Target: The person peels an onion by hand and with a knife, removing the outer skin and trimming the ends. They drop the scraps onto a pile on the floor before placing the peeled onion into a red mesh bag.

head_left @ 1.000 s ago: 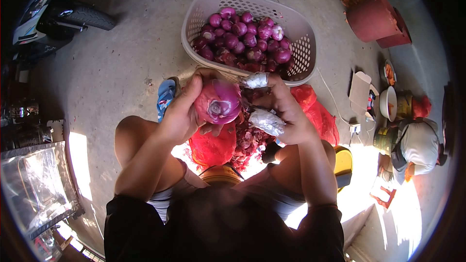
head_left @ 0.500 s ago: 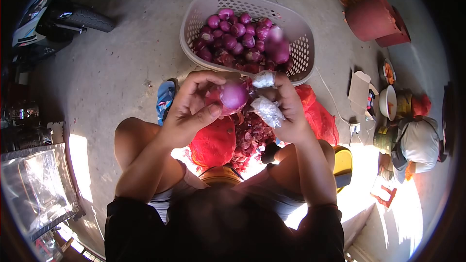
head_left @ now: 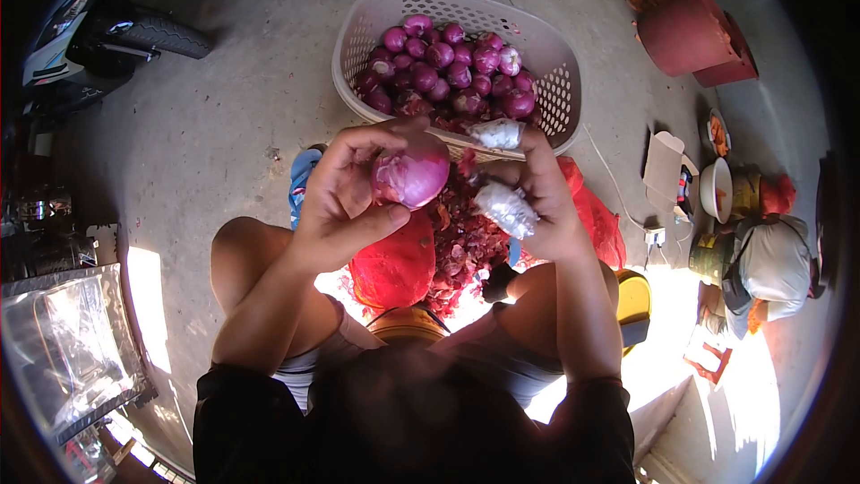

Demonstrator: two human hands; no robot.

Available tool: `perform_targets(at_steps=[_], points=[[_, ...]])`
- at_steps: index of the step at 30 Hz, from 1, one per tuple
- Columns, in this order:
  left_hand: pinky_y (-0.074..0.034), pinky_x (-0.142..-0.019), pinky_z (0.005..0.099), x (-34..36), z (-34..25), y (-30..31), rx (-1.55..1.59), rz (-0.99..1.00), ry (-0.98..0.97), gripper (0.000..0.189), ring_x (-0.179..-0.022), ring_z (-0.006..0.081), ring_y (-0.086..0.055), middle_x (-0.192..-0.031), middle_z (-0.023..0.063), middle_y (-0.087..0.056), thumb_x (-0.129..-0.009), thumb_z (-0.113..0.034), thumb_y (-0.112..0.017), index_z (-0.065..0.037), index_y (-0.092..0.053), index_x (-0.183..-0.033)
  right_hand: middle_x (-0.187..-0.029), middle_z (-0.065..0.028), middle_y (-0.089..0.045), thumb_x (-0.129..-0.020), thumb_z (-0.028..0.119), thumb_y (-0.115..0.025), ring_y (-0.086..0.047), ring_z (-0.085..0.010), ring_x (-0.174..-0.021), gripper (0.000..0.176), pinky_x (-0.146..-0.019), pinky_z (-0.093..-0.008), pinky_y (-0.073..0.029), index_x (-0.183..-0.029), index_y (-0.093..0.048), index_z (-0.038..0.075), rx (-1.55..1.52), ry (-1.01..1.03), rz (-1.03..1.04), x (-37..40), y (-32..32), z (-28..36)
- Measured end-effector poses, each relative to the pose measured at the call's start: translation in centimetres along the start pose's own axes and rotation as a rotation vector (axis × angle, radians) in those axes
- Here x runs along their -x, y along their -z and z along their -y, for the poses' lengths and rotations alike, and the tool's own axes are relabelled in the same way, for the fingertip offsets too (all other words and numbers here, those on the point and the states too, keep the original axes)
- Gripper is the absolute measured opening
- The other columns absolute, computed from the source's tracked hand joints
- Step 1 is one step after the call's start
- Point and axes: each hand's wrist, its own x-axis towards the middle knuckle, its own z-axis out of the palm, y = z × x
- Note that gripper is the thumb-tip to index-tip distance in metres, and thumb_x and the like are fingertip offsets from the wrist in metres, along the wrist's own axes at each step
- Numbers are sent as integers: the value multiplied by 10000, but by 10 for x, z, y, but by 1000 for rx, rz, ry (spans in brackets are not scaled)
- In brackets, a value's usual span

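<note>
Held in the fingers of my left hand [head_left: 345, 193] is a purple-red onion [head_left: 410, 170], its smooth surface partly bared and shiny. To its right, my right hand [head_left: 546, 193] has silvery wrapping [head_left: 506, 209] around the thumb and a fingertip, which are spread apart with nothing plainly between them. Below the hands, a heap of dark red onion skins [head_left: 461, 260] lies between my legs, beside a red bag [head_left: 392, 264]. Beyond my hands stands a pale perforated basket [head_left: 546, 45] holding several purple onions [head_left: 439, 56].
A blue flip-flop [head_left: 305, 181] is left of my hands and a yellow slipper [head_left: 632, 305] on the right. More red mesh [head_left: 593, 220] lies by my right knee. Rightward are an opened carton [head_left: 665, 166], a white bowl [head_left: 716, 190] and a red container [head_left: 685, 36]. A motorcycle wheel [head_left: 166, 33] is upper left.
My right hand has drawn away to the right from the onion, its wrapped fingers spreading. The onion has turned in my left hand. A blurred piece over the basket no longer shows.
</note>
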Motion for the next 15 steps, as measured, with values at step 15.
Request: perform_targets(at_steps=[15], points=[[-333,-1036,384,2,1,3,40,9,40,593,-1254,243,-403,-1353,189,-405,-724,109,-626,48,-423,-1278,-845,-105,-622,-759,-21,-631,-602,-184,-731,504,-664,-284,-452,-1217,-426,22,194,165,139,0,2,-15]])
